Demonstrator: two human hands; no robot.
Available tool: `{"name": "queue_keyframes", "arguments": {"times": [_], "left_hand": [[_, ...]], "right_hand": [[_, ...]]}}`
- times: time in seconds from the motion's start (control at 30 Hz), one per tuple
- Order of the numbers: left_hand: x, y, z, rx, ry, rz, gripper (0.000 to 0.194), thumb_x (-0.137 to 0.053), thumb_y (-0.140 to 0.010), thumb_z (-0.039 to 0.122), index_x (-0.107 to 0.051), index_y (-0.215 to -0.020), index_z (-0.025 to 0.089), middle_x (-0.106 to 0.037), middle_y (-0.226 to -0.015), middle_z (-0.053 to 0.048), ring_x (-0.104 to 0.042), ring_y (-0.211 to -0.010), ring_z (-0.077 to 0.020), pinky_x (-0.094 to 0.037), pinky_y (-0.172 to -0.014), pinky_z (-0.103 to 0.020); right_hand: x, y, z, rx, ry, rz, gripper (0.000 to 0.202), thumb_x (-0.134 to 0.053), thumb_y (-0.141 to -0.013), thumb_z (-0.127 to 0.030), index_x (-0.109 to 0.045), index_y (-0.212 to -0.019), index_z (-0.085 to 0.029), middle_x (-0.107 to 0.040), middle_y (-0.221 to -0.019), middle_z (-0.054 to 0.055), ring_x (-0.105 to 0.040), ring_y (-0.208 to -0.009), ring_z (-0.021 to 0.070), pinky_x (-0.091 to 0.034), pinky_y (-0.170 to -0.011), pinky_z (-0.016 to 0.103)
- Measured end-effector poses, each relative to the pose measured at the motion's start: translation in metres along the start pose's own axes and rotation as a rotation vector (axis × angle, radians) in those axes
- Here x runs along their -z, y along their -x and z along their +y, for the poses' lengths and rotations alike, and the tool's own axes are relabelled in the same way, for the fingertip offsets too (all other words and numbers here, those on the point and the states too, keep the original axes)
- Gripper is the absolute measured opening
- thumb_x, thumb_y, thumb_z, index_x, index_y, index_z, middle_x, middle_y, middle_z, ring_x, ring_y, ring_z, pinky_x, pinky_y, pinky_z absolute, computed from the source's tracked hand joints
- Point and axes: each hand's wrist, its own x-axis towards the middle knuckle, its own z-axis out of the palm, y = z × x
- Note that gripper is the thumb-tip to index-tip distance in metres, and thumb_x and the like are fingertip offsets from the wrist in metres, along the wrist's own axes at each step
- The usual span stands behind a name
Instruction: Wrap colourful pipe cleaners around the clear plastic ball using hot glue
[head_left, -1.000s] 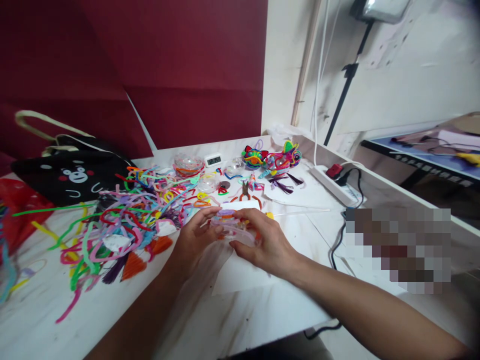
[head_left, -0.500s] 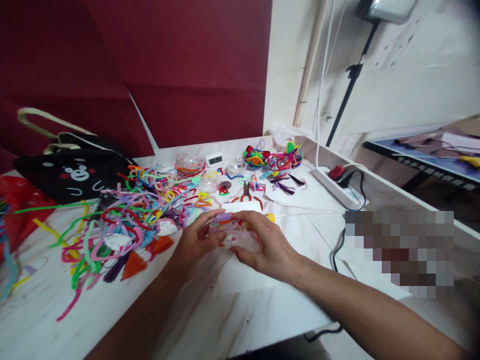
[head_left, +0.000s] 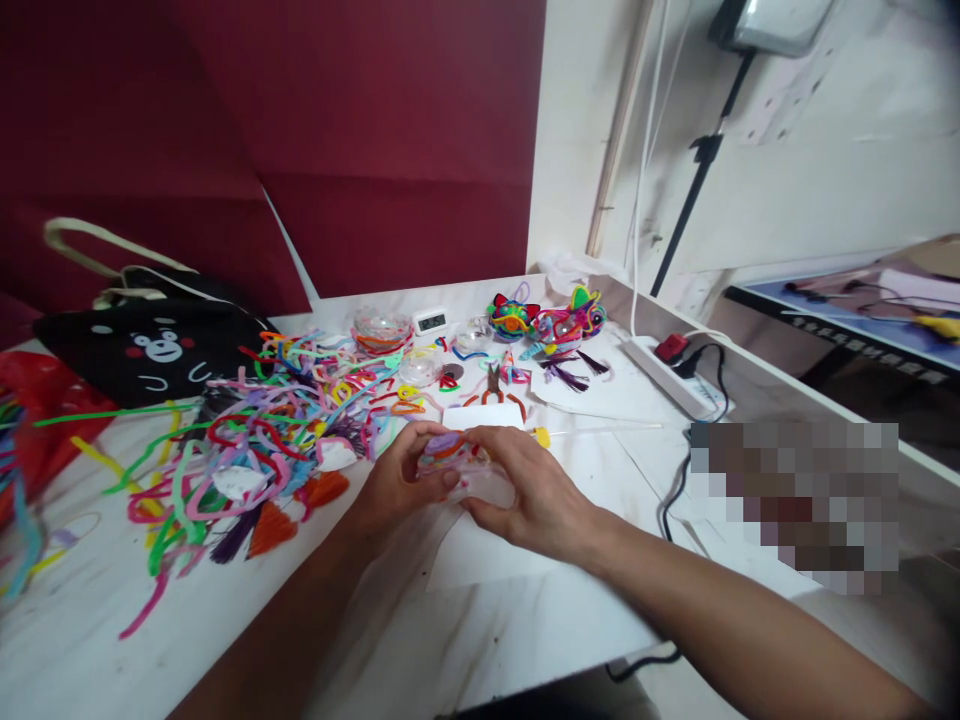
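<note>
Both hands hold one clear plastic piece [head_left: 491,485] with colourful strips on its upper part, near the table's middle. My left hand [head_left: 401,485] grips its left side, the thumb across the front. Around its right side curve the fingers of my right hand [head_left: 529,490], with the thumb low at the front. The fingers partly hide the piece, so its full shape cannot be made out. Just behind the hands lies a white block [head_left: 484,414], and beyond it are pliers with orange handles [head_left: 493,385].
Tangled fuzzy stems [head_left: 247,450] spread over the left. Behind are clear bowls [head_left: 381,330], a small clock [head_left: 430,322] and decorated balls [head_left: 512,318]. A power strip [head_left: 671,380] runs along the right edge. A black bag [head_left: 150,350] sits back left.
The clear piece has turned slightly in my hands, and its coloured top shows less. My left thumb has shifted a little right across its front.
</note>
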Motion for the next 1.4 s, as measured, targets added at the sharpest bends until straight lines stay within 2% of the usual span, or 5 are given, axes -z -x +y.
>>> {"name": "queue_keyframes", "arguments": {"times": [0.37, 0.63, 0.77, 1.0, 1.4], "left_hand": [[0.003, -0.003, -0.003, 0.052, 0.019, 0.046, 0.048, -0.102, -0.063, 0.036, -0.075, -0.102, 0.026, -0.084, -0.100, -0.003, -0.077, -0.085, -0.0243, -0.061, -0.066, -0.029], [0.006, -0.008, 0.000, 0.082, 0.071, 0.115, 0.059, -0.106, -0.058, 0.046, -0.074, -0.102, 0.024, -0.085, -0.113, -0.008, -0.080, -0.097, -0.0289, -0.068, -0.082, -0.038], [0.007, -0.009, 0.002, 0.065, 0.115, 0.169, 0.064, -0.108, -0.057, 0.044, -0.071, -0.105, 0.022, -0.082, -0.119, -0.007, -0.079, -0.099, -0.0266, -0.069, -0.083, -0.039], [0.009, -0.011, -0.001, -0.032, 0.150, 0.261, 0.059, -0.101, -0.060, 0.037, -0.069, -0.108, 0.023, -0.080, -0.118, -0.002, -0.076, -0.103, -0.0252, -0.065, -0.089, -0.037], [0.001, -0.003, 0.004, -0.147, 0.164, 0.321, 0.054, -0.097, -0.063, 0.037, -0.070, -0.108, 0.023, -0.081, -0.115, -0.004, -0.074, -0.105, -0.0248, -0.059, -0.087, -0.034]], "right_hand": [[0.005, -0.002, -0.001, -0.033, -0.043, -0.002, 0.062, -0.088, -0.088, -0.038, -0.068, -0.144, -0.024, -0.080, -0.135, 0.013, -0.078, -0.123, 0.0333, -0.062, -0.110, 0.051], [0.074, -0.011, 0.000, -0.143, 0.118, 0.222, 0.025, -0.066, -0.106, -0.038, -0.077, -0.123, -0.023, -0.085, -0.125, 0.012, -0.080, -0.115, 0.0296, -0.063, -0.103, 0.046], [0.095, -0.008, 0.011, -0.369, 0.400, -0.009, 0.016, -0.066, -0.102, -0.022, -0.079, -0.110, -0.020, -0.087, -0.105, 0.012, -0.082, -0.093, 0.0297, -0.061, -0.082, 0.040], [0.066, -0.002, 0.012, -0.712, 0.488, -0.501, 0.034, -0.082, -0.095, -0.046, -0.081, -0.113, -0.017, -0.087, -0.110, 0.014, -0.081, -0.097, 0.0291, -0.052, -0.077, 0.032], [0.063, -0.005, 0.029, -0.766, 0.304, -0.259, 0.020, -0.083, -0.084, -0.035, -0.070, -0.078, -0.019, -0.074, -0.077, 0.005, -0.065, -0.070, 0.0201, -0.042, -0.063, 0.031]]}}
